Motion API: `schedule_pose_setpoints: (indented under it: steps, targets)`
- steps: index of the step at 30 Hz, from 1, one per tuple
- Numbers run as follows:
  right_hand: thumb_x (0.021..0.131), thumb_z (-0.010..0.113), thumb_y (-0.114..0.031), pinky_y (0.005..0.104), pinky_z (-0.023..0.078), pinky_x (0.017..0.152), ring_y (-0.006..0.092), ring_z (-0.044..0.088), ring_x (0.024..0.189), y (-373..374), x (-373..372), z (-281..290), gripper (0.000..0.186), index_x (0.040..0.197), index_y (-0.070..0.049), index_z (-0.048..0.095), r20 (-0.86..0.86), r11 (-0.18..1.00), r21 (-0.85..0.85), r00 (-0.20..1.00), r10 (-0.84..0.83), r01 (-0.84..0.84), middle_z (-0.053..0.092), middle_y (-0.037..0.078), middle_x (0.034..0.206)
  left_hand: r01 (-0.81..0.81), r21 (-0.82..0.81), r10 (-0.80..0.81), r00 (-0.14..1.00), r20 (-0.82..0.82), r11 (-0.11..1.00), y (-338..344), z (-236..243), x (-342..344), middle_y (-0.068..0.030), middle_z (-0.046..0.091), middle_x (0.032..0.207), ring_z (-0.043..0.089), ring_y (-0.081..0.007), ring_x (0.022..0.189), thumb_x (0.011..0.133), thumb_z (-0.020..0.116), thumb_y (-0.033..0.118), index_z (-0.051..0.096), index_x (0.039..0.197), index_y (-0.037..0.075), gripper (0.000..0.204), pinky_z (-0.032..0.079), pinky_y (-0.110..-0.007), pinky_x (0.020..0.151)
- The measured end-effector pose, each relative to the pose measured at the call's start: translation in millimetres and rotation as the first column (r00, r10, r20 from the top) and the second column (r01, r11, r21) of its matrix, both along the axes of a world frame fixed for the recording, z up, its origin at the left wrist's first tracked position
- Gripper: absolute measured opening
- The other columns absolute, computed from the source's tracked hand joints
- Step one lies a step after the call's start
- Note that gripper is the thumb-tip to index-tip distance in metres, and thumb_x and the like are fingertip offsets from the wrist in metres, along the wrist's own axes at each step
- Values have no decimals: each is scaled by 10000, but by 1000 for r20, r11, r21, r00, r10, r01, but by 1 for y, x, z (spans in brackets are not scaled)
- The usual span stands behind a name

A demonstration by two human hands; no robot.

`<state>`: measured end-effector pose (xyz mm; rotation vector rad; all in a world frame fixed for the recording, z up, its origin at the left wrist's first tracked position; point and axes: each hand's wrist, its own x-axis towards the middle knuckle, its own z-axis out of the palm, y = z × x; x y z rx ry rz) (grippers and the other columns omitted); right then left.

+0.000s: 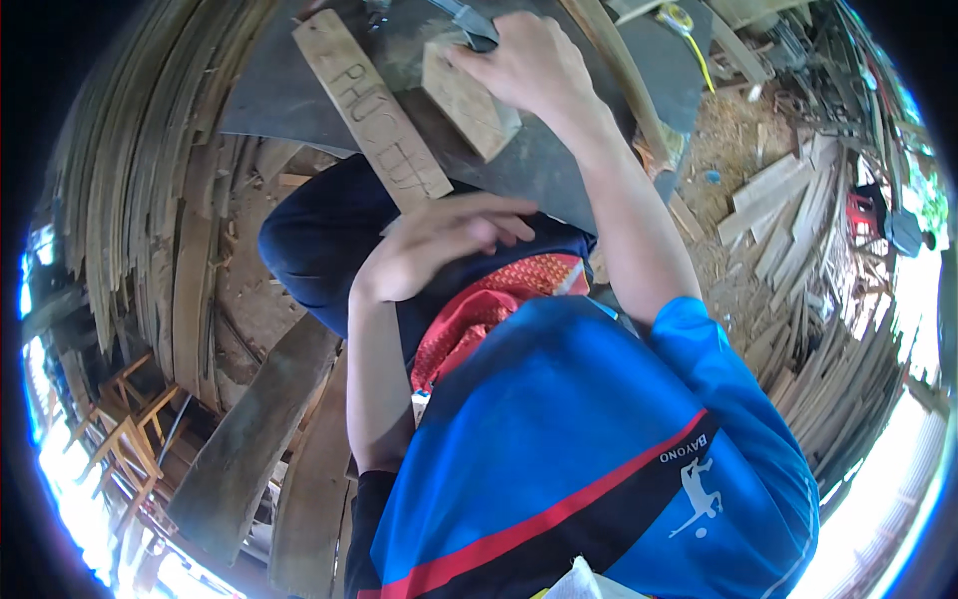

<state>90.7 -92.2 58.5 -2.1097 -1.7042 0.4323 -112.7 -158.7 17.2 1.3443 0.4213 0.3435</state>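
My right hand point(539, 68) is closed around a grey tool with a dark end point(469, 22). Its kind is hard to make out, since the fingers cover part of it. Beneath that hand lies a pale, thick wooden block point(467, 105). To the left, a long board point(369, 105) with letters carved in its face slants toward me. My left hand point(439, 240) hovers over my lap by the board's near end, fingers loosely stretched and holding nothing. Both wooden pieces rest on a dark, dusty work surface point(274, 95).
Stacked planks point(150, 130) line the left side, with wooden chair frames point(135, 439) below. A yellow tape measure point(676, 18) sits at the surface's far right. A curved timber point(629, 75) runs along the right edge. Scrap boards point(773, 190) and shavings cover the ground beyond.
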Motion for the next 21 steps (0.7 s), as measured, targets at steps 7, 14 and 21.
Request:
schedule_pose_setpoints:
  steps: [7,14,21]
  targets:
    - [906,618,-484,484,578,685,442,691,768,-1,0,3,563,853,72,684,6,999,33,1000,12,-12,671,292,778,364,139,-300,890,-345,921,-55,-51,61,-181,608,1300,581,-299,1185,992,465,549,399,1499,83,691,412,-373,1059]
    - [907,621,-425,466,588,659,431,695,743,-3,3,-5,506,830,74,662,-3,990,135,999,50,-49,659,290,746,365,-177,-387,916,-109,914,-74,-63,68,-126,592,1240,530,-224,1141,953,177,764,226,1565,35,953,409,-357,1031]
    - [913,627,-411,494,578,712,441,689,785,-1,1,-9,486,893,74,658,-17,988,146,998,53,-50,662,292,799,83,-466,3,984,180,881,-50,-67,72,-173,477,1450,489,-295,1288,809,83,911,237,1549,35,1157,508,-445,922]
